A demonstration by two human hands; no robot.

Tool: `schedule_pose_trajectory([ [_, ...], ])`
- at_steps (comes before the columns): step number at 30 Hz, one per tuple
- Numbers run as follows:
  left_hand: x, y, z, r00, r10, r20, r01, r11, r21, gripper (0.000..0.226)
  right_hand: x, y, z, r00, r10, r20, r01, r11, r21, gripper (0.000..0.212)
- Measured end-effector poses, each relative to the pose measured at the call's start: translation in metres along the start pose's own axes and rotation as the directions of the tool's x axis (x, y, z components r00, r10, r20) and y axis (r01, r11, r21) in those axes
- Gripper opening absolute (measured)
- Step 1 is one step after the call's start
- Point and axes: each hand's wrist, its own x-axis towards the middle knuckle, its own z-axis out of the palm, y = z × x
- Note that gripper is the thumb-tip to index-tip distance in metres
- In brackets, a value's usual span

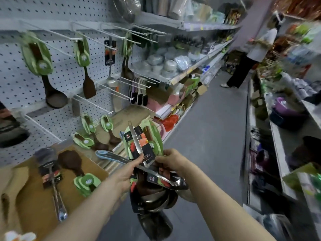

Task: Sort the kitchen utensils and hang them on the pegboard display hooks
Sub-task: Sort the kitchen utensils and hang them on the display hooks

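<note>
Utensils (144, 153): we are gripping the bundle in both hands' fingers (139, 160); loosely stacked ladles may be slipping floorward.

Glossy metal ladle (139, 146) on printed card; matt perforated pegboard (15, 80).

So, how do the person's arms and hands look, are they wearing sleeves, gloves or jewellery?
Both forearms are bare up to the frame edge: no sleeves show. The left hand and right hand wear no gloves, and no rings, watch or bracelet are visible. Motion blur softens finer detail.
</note>
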Motion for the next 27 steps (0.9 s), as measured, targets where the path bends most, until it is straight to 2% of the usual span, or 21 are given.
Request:
schedule_pose_trajectory([
  [3,0.027,0.013,-0.011,0.998,-0.009,-0.061,0.006,0.999,-0.053,0.091,0.039,-0.008,-0.003,0.999,0.007,0.045,-0.008,1.000,0.020,0.010],
  [6,0.051,0.022,-0.019,0.992,-0.007,-0.128,-0.009,0.993,-0.119,0.093,0.089,-0.011,0.002,0.994,0.041,0.097,-0.033,0.996,-0.081,0.032],
  [8,0.070,0.021,-0.028,0.979,0.004,-0.203,-0.037,0.987,-0.158,0.100,0.120,-0.013,0.005,0.985,0.048,0.164,-0.020,0.986,-0.168,0.031],
  [10,0.101,0.016,-0.043,0.967,-0.009,-0.254,-0.051,0.972,-0.229,0.112,0.152,-0.017,0.009,0.966,0.069,0.248,-0.022,0.982,-0.188,0.029],
  [12,0.106,0.025,-0.038,0.952,-0.034,-0.304,-0.067,0.947,-0.314,0.115,0.186,-0.021,0.015,0.946,0.068,0.317,0.005,0.975,-0.224,0.029],
  [15,0.121,0.035,-0.030,0.925,-0.064,-0.376,-0.114,0.894,-0.433,0.101,0.238,-0.030,0.019,0.910,0.066,0.409,0.072,0.947,-0.313,0.029],
  [17,0.128,0.046,-0.020,0.909,-0.106,-0.402,-0.116,0.864,-0.490,0.096,0.266,-0.039,0.019,0.882,0.081,0.465,0.082,0.943,-0.321,0.025],
  [20,0.140,0.049,-0.015,0.895,-0.117,-0.430,-0.175,0.795,-0.581,0.074,0.309,-0.047,0.024,0.850,0.047,0.525,0.123,0.951,-0.284,0.019],
  [22,0.144,0.049,-0.014,0.871,-0.164,-0.463,-0.202,0.739,-0.642,0.077,0.333,-0.051,0.029,0.840,0.076,0.537,0.039,0.979,-0.200,0.022],
  [24,0.146,0.048,-0.014,0.865,-0.153,-0.479,-0.241,0.709,-0.662,0.065,0.354,-0.058,0.035,0.837,0.131,0.531,-0.075,0.989,-0.125,0.025],
  [27,0.145,0.048,-0.024,0.853,-0.174,-0.492,-0.256,0.682,-0.685,0.045,0.379,-0.073,0.050,0.846,0.118,0.519,-0.118,0.992,-0.033,0.009],
])
